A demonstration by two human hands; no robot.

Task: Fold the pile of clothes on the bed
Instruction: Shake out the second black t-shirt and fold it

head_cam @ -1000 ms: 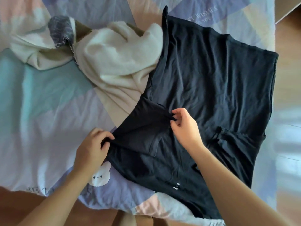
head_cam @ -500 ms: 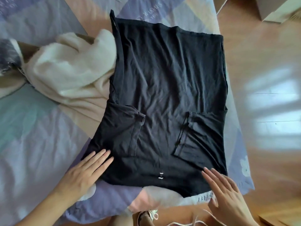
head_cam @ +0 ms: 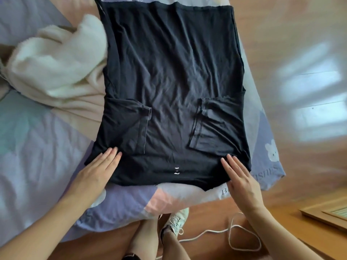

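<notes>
A black T-shirt [head_cam: 172,76] lies spread flat on the bed, both sleeves folded inward over its body, its near edge toward me. My left hand [head_cam: 95,171] rests flat with straight fingers on the shirt's near left corner. My right hand [head_cam: 240,179] lies flat with straight fingers on the near right corner. A cream fleece garment [head_cam: 56,66] sits crumpled to the left, touching the shirt's left edge.
The bed's pastel patchwork cover [head_cam: 37,147] ends just in front of me and at the right. Beyond it is wooden floor [head_cam: 300,25]. A white cord [head_cam: 234,235] lies on the floor by my white shoe [head_cam: 176,220]. A wooden frame [head_cam: 326,214] sits low right.
A second ago both hands were pinching the left sleeve and folding it in. They have let go and moved to the shirt's near corners, lying flat. The view has shifted right.
</notes>
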